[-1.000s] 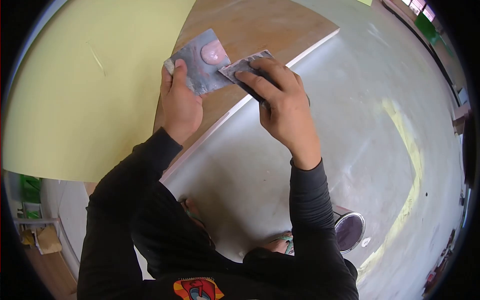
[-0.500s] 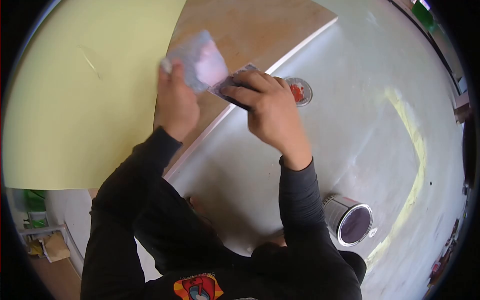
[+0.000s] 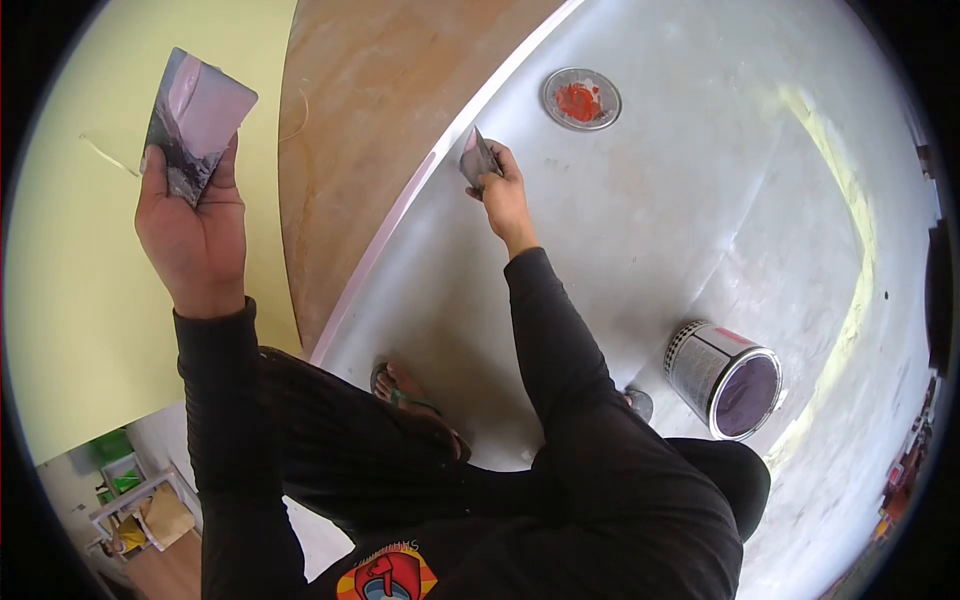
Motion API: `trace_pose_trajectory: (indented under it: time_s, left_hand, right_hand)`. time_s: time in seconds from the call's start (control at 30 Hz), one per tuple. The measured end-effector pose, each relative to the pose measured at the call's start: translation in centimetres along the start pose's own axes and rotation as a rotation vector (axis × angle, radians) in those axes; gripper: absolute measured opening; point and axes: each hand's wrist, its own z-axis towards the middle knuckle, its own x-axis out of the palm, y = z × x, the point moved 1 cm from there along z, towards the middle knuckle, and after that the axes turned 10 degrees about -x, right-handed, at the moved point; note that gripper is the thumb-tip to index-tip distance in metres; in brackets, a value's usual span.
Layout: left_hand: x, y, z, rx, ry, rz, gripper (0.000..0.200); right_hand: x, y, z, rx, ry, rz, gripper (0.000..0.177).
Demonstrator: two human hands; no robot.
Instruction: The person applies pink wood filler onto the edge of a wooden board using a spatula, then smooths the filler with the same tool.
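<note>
Now the tools are apart, and the loaded plate looks like the risk

Here's the left hand (image 3: 195, 245), clamped on the plate (image 3: 183, 165), thumb to one side, fingers to the other, with pink paste (image 3: 215, 110) broad across the upper part. It's up over the yellow sheet (image 3: 230, 50), and that's the worry: tip the plate too far and the paste could slide off onto the sheet. Over on the right, the right hand (image 3: 507, 200) has its fingers closed around the scraper (image 3: 482, 162), right near the edge (image 3: 480, 95) of the board (image 3: 365, 100). Touching? Can't tell from here. A bad angle or uneven pressure there could leave a ridge, or drop paste on the floor (image 3: 600, 300). The lid (image 3: 607, 115), red stuff inside, sits on the floor just beyond that hand; a wide elbow or a careless step could catch it, or the tilted-looking can (image 3: 700, 365) near the knee.

And what a change from half a second ago! Then plate and scraper were together over the board; now they've split, left hand swung out over the sheet, right hand down by the edge. The lid, partly hidden behind the right hand then, is in full sight, and the whole view has shifted too.
</note>
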Motion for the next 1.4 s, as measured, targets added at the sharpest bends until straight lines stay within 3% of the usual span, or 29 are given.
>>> trace_pose_trajectory:
  time_s: [0.03, 0.1, 0.43, 0.5, 0.6, 0.67, 0.73, 0.8, 0.87, 0.93, 1.0, 1.03, 1.1, 1.2, 1.27, 1.33, 1.4]
  left_hand:
    - [-0.7, 0.1, 0.3, -0.007, 0.002, 0.006, 0.036]
    - [-1.1, 0.5, 0.4, -0.125, 0.549, -0.148, 0.035]
    - [-1.0, 1.4, 0.5, -0.170, 0.510, -0.124, 0.033]
    - [-0.9, 1.3, 0.3, -0.168, 0.534, -0.100, 0.033]
    - [-1.0, 1.1, 0.2, -0.158, 0.516, -0.097, 0.033]
    - [-1.1, 1.0, 0.2, -0.162, 0.527, -0.095, 0.033]
    - [-1.2, 0.9, 0.2, -0.168, 0.538, -0.092, 0.033]
    - [-1.2, 0.7, 0.1, -0.182, 0.486, -0.108, 0.033]
    - [-1.3, 0.9, 0.2, -0.199, 0.512, -0.122, 0.033]
    - [-1.4, 1.2, 0.5, -0.214, 0.538, -0.138, 0.033]
    - [-1.4, 1.6, 0.8, -0.221, 0.548, -0.131, 0.032]
    - [-1.2, 1.9, 0.7, -0.219, 0.552, -0.135, 0.032]
    - [-1.0, 2.4, 0.7, -0.245, 0.515, -0.145, 0.031]
    - [-2.8, 3.3, 1.9, -0.338, 0.359, -0.198, 0.029]
    - [-2.4, 4.6, 1.4, -0.438, 0.289, -0.239, 0.026]
    - [-0.7, 6.0, 0.1, -0.465, 0.101, -0.224, 0.028]
    - [-0.5, 7.4, -0.9, -0.481, 0.179, -0.226, 0.029]
  right_hand:
    - [0.5, -0.1, 0.3, 0.004, -0.007, 0.004, 0.056]
    - [1.2, -0.2, 0.9, 0.019, 0.028, -0.076, 0.057]
    - [2.8, -3.3, 2.4, -0.075, -0.083, -0.128, 0.058]
    - [3.2, -4.0, 2.6, -0.193, -0.106, -0.230, 0.058]
    - [5.3, -2.2, 1.2, -0.062, -0.187, -0.148, 0.057]
    - [6.6, -3.7, 1.3, -0.133, -0.226, -0.159, 0.055]
    - [7.8, -4.5, 1.3, -0.350, -0.349, -0.363, 0.052]
    - [8.6, -5.4, 0.3, -0.326, -0.352, -0.389, 0.052]
    - [9.2, -6.2, -1.0, -0.480, -0.352, -0.518, 0.053]
    - [8.7, -6.9, -2.3, -0.476, -0.321, -0.473, 0.055]
    - [7.1, -6.8, -2.9, -0.549, -0.153, -0.434, 0.058]
    - [5.7, -5.8, -2.7, -0.555, -0.153, -0.436, 0.058]
    - [2.6, -3.8, -1.9, -0.103, 0.332, -0.267, 0.060]
    - [1.8, 3.5, -1.6, -0.249, 0.246, -0.285, 0.059]
    - [2.6, 7.5, -1.5, -0.314, 0.219, -0.121, 0.055]
    - [4.6, 12.5, -2.5, -0.375, 0.272, -0.090, 0.055]
    - [6.4, 15.7, -3.5, -0.594, 0.348, -0.039, 0.056]
